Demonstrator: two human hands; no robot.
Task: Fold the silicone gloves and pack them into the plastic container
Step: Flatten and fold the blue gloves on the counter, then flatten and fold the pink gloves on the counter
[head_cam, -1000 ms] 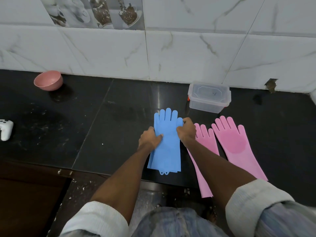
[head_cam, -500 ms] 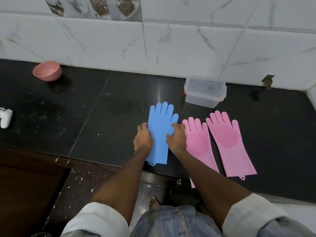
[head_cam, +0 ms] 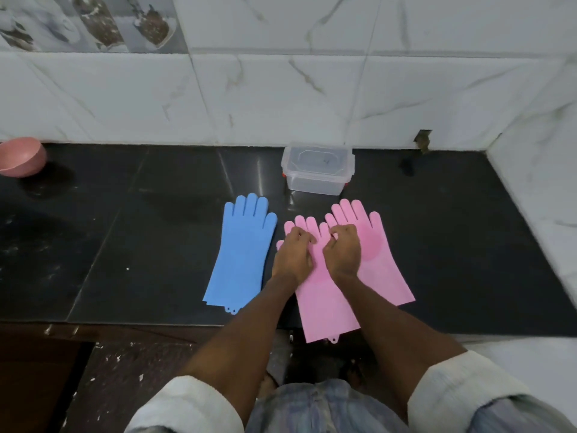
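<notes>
At the desk's (head_cam: 140, 260) far left edge sits a pink bowl (head_cam: 20, 156), out of your way. Nearer the middle, the blue gloves (head_cam: 242, 248) lie flat, stacked, cuffs toward the front edge. Your left hand (head_cam: 293, 254) and right hand (head_cam: 342, 250) both rest on the nearer pink glove (head_cam: 324, 304), fingers curled at its finger end as if pinching the silicone; whether you truly have a grip I cannot tell. The other pink glove (head_cam: 379, 260) lies just beside it, slightly overlapped. To do this step well, lift the nearer pink glove cleanly and lay it square on its partner, fingers matching, before folding. The plastic container (head_cam: 317, 168) waits at the back edge, lid on; open it first.
</notes>
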